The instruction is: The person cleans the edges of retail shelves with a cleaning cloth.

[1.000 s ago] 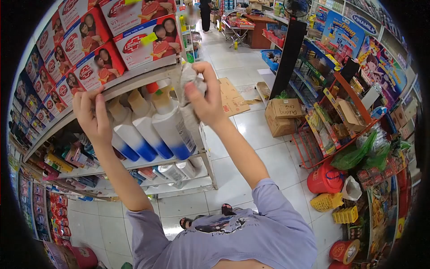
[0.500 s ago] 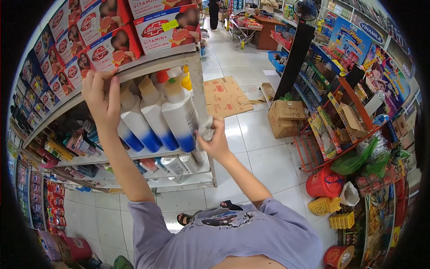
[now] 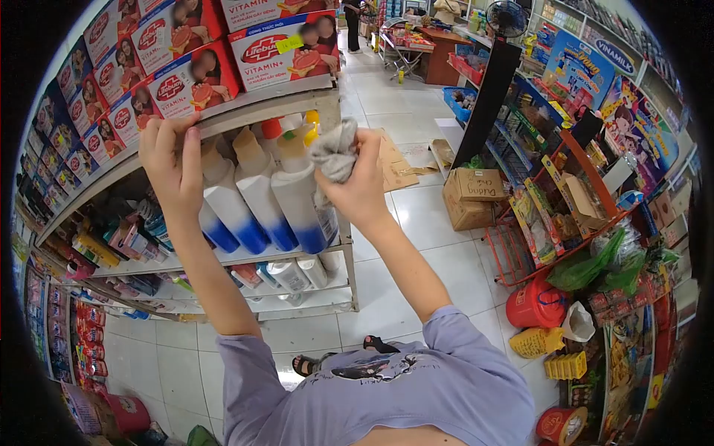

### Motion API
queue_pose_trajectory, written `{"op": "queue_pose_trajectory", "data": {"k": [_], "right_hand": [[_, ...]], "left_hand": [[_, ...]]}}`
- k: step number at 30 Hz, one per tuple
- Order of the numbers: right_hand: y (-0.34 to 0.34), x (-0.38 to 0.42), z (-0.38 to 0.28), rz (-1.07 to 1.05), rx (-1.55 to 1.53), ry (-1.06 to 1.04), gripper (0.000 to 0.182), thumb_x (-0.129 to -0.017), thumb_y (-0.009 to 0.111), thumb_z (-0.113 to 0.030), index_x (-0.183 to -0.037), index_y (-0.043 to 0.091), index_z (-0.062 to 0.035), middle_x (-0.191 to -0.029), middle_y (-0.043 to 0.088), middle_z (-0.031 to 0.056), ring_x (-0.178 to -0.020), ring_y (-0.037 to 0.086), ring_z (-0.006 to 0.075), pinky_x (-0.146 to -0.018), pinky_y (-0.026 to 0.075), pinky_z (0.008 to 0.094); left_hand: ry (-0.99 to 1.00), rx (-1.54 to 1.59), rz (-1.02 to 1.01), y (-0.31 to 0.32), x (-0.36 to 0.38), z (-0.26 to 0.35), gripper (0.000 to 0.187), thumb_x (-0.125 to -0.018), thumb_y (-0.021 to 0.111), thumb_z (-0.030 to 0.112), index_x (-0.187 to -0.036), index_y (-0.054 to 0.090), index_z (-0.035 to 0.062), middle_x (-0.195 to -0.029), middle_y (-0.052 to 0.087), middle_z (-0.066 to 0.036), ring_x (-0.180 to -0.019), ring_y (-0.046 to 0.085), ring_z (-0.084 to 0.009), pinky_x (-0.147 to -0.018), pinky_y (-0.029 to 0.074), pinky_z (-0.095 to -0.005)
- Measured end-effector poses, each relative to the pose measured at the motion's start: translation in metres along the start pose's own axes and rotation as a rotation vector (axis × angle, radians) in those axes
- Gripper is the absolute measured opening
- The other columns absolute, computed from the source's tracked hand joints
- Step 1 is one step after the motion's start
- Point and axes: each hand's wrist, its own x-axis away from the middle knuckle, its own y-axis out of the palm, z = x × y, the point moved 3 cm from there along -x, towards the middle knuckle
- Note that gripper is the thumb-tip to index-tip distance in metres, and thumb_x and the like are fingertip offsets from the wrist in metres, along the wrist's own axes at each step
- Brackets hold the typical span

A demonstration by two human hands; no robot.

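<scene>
My right hand (image 3: pixel 362 186) is closed around a crumpled grey cloth (image 3: pixel 335 154), held up at the end post of the shelf unit, just beside the bottles. My left hand (image 3: pixel 171 163) grips the upper shelf edge (image 3: pixel 260 108), its fingertips hooked over the top below the red soap boxes (image 3: pixel 178 88). Between my hands, several white-and-blue pump bottles (image 3: pixel 299 204) stand in a row on the shelf underneath. Their pump tops look wrapped in brownish tape. Part of the nearest bottle's top is hidden behind the cloth.
Flattened cardboard (image 3: pixel 394 163) lies on the tiled floor beyond the shelf. To the right are a cardboard box (image 3: pixel 474 197), a red wire rack (image 3: pixel 513 253) and a red bucket (image 3: pixel 535 303). A person (image 3: pixel 352 26) stands far down the aisle.
My right hand has risen with the cloth, from beside the lower part of the bottles to the top of the shelf's end post. The left hand keeps its place on the edge.
</scene>
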Motion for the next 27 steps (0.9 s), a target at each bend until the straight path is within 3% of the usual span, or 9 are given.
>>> {"op": "queue_pose_trajectory", "data": {"k": [6,8,11,13,15,16,19,22,27], "right_hand": [[0.006,0.048,0.026,-0.035,0.074,0.102,0.050,-0.058,0.064,-0.004,-0.095,0.031,-0.0006,-0.085,0.045,0.0131,-0.077,0.049,0.0224,-0.068,0.040,0.0311],[0.008,0.069,0.035,0.003,-0.108,0.203,0.050,-0.057,0.064,-0.008,-0.095,0.033,-0.0005,-0.080,0.046,0.0168,-0.075,0.049,0.0308,-0.065,0.040,0.0354],[0.012,0.115,0.068,-0.064,-0.067,0.298,0.049,-0.058,0.064,-0.008,-0.095,0.033,0.0000,-0.084,0.046,0.0174,-0.079,0.049,0.0308,-0.068,0.040,0.0348],[0.009,0.143,0.080,-0.053,0.037,0.226,0.047,-0.059,0.063,-0.006,-0.095,0.033,0.0005,-0.087,0.045,0.0179,-0.082,0.048,0.0310,-0.069,0.039,0.0344],[0.002,0.157,0.083,-0.088,-0.114,0.178,0.047,-0.059,0.062,-0.006,-0.096,0.034,0.0004,-0.089,0.045,0.0184,-0.083,0.047,0.0320,-0.071,0.038,0.0343],[0.001,0.154,0.083,-0.176,-0.079,0.162,0.049,-0.060,0.063,-0.008,-0.099,0.033,0.0003,-0.087,0.046,0.0181,-0.082,0.047,0.0322,-0.069,0.039,0.0348],[0.007,0.132,0.081,-0.150,-0.035,0.199,0.051,-0.061,0.064,-0.010,-0.100,0.033,-0.0002,-0.085,0.047,0.0181,-0.080,0.049,0.0321,-0.068,0.039,0.0356],[0.001,0.069,0.044,-0.066,-0.090,0.032,0.052,-0.061,0.064,-0.012,-0.101,0.033,-0.0015,-0.086,0.048,0.0180,-0.077,0.050,0.0335,-0.066,0.040,0.0368],[-0.007,-0.029,-0.001,-0.215,-0.262,0.075,0.046,-0.062,0.063,-0.011,-0.096,0.034,-0.0030,-0.083,0.048,0.0148,-0.076,0.051,0.0251,-0.067,0.040,0.0322]], "left_hand": [[0.031,-0.055,0.000,-0.001,-0.001,0.001,0.008,-0.071,0.048,0.004,-0.074,0.053,-0.0007,-0.063,0.039,-0.007,-0.063,0.038,-0.0198,-0.058,0.030,-0.0273],[0.016,-0.027,0.004,-0.001,-0.002,0.002,0.009,-0.071,0.047,0.005,-0.075,0.053,-0.0006,-0.063,0.039,-0.007,-0.063,0.038,-0.0198,-0.058,0.030,-0.0275],[-0.028,-0.010,-0.023,0.000,0.003,0.003,0.010,-0.073,0.046,0.006,-0.076,0.053,-0.0011,-0.065,0.039,-0.007,-0.065,0.038,-0.0190,-0.061,0.030,-0.0265],[-0.036,-0.032,-0.028,-0.001,0.002,0.003,0.012,-0.076,0.043,0.006,-0.077,0.051,-0.0023,-0.068,0.039,-0.006,-0.069,0.038,-0.0174,-0.066,0.030,-0.0242],[-0.040,-0.017,-0.026,-0.002,0.001,0.002,0.012,-0.076,0.043,0.006,-0.077,0.051,-0.0023,-0.068,0.039,-0.006,-0.068,0.038,-0.0174,-0.066,0.030,-0.0240],[-0.049,0.002,-0.026,-0.001,0.001,0.002,0.011,-0.075,0.044,0.006,-0.077,0.051,-0.0022,-0.068,0.039,-0.006,-0.068,0.038,-0.0174,-0.066,0.030,-0.0239],[-0.016,0.042,0.011,-0.001,0.000,0.002,0.008,-0.072,0.047,0.004,-0.074,0.053,-0.0005,-0.064,0.039,-0.007,-0.064,0.038,-0.0185,-0.058,0.030,-0.0263],[-0.007,0.035,0.033,0.001,0.000,-0.003,0.008,-0.073,0.047,0.005,-0.074,0.052,-0.0010,-0.064,0.039,-0.006,-0.063,0.037,-0.0179,-0.058,0.029,-0.0259],[-0.026,0.091,0.097,0.006,0.004,-0.005,0.010,-0.074,0.045,0.004,-0.072,0.052,-0.0034,-0.064,0.038,-0.006,-0.063,0.036,-0.0154,-0.058,0.028,-0.0238]]}}
